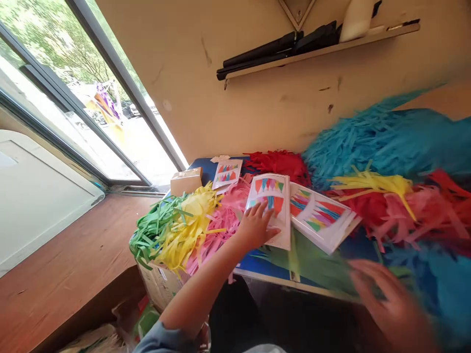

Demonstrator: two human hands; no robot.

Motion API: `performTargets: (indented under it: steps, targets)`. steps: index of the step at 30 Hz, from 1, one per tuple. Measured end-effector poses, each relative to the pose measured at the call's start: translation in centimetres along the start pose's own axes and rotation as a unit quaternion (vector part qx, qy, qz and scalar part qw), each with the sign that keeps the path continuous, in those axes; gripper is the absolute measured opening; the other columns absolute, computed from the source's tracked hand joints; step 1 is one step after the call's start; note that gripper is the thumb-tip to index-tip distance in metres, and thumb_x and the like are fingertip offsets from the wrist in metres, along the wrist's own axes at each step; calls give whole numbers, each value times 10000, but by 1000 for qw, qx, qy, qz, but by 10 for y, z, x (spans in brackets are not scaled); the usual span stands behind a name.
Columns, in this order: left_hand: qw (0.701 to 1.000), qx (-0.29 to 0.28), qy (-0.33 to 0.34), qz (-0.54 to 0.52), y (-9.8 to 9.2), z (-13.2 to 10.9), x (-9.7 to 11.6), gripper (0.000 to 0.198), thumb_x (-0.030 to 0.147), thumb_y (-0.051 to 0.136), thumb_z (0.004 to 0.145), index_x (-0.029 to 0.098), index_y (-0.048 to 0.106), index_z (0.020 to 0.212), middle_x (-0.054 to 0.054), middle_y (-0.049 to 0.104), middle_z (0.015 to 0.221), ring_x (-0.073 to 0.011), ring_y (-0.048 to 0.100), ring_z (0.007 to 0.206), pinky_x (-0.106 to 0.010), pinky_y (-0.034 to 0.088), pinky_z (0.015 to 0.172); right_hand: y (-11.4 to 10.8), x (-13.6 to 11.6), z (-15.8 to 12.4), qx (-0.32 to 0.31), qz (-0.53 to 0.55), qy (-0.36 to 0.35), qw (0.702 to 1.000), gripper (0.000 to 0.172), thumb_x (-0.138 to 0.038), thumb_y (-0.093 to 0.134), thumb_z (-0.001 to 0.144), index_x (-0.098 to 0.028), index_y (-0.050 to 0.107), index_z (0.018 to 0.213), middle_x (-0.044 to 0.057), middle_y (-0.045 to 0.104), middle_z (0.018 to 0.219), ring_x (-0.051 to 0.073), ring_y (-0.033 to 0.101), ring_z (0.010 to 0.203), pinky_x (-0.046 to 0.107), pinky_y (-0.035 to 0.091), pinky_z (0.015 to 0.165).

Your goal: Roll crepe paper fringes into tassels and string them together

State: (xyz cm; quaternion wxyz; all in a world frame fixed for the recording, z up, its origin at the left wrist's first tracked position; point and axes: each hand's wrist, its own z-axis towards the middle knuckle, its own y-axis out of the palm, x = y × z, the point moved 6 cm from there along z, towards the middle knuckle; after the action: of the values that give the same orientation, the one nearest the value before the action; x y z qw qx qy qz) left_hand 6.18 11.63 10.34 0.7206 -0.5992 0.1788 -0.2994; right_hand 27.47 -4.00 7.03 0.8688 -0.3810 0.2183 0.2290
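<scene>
My left hand (257, 228) lies with its fingers spread on a white printed packet (281, 228) that shows coloured tassels. Beside it, a second printed packet (320, 215) sits tilted on the blue tabletop (253, 262). My right hand (390, 304), smeared by motion, is at the table's front edge. Its fingertips meet a strip of green tissue paper (316, 260), also blurred; whether they grip it I cannot tell. Left of my left hand lie fringed bundles of pink tissue (224, 218), yellow tissue (189, 223) and green tissue (158, 230).
Red fringe (281, 164) and a large turquoise fringe pile (368, 137) lie along the wall. More red and pink strips (412, 215) and a yellow bundle (375, 184) are at right. A brown box (186, 181) and another printed packet (228, 174) stand at the back. A wall shelf (324, 49) hangs above.
</scene>
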Motion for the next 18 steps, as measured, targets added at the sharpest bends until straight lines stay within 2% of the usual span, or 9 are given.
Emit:
performTargets:
  steps: [2, 5, 8, 10, 12, 15, 16, 18]
  targets:
    - [1000, -4, -1, -9, 19, -9, -16, 643, 530, 470, 826, 153, 363, 1336, -156, 305, 1436, -314, 275, 1321, -481, 286, 1049, 41, -9, 39, -44, 44, 48, 997, 304, -472, 425, 779, -224, 597, 818, 54, 640, 834, 194, 612, 749, 303, 506, 641]
    - [999, 18, 8, -36, 33, -14, -18, 665, 566, 436, 824, 180, 336, 1356, -135, 293, 1447, -309, 265, 1325, -478, 292, 1047, 96, -14, 82, -122, 15, 178, 976, 358, -474, 409, 731, -199, 581, 882, 71, 651, 864, 234, 617, 814, 338, 490, 704]
    - [998, 35, -1, -53, 38, -18, -15, 672, 568, 450, 813, 195, 335, 1360, -132, 282, 1453, -324, 254, 1327, -502, 289, 1042, 126, -15, 99, -175, -64, 254, 949, 460, -487, 451, 735, -154, 528, 1042, 106, 649, 879, 297, 601, 888, 387, 462, 740]
    - [997, 41, -8, -66, 39, -23, -13, 679, 577, 451, 807, 191, 344, 1355, -136, 275, 1455, -335, 239, 1331, -521, 280, 1043, 133, -12, 100, -183, -79, 281, 939, 508, -486, 487, 731, -123, 502, 1085, 131, 642, 903, 320, 588, 921, 400, 455, 757]
    - [995, 41, -1, -86, 39, -29, -10, 672, 573, 466, 803, 181, 366, 1340, -135, 297, 1445, -331, 244, 1331, -517, 284, 1046, 136, -7, 98, -193, -26, 296, 935, 449, -474, 517, 708, -136, 528, 1003, 134, 639, 909, 315, 588, 925, 396, 459, 769]
    - [991, 55, 14, -125, 33, -36, -2, 746, 557, 580, 738, 150, 371, 1327, -161, 323, 1426, -330, 272, 1319, -506, 298, 1048, 133, -4, 90, -194, 184, 320, 909, 376, -490, 561, 656, -185, 508, 870, 95, 645, 866, 272, 614, 845, 368, 498, 711]
    - [987, 77, -1, -143, 27, -40, -2, 786, 548, 621, 706, 144, 361, 1329, -175, 310, 1427, -337, 267, 1320, -515, 292, 1048, 128, -4, 86, -176, 254, 324, 894, 396, -494, 591, 632, -194, 492, 871, 84, 645, 873, 258, 618, 833, 354, 510, 693]
    - [966, 153, -75, -193, 7, -51, -10, 850, 522, 677, 663, 144, 328, 1341, -197, 250, 1444, -351, 220, 1336, -542, 261, 1054, 108, -6, 76, -116, 345, 317, 876, 471, -490, 660, 581, -209, 470, 907, 65, 643, 916, 238, 615, 867, 324, 526, 699]
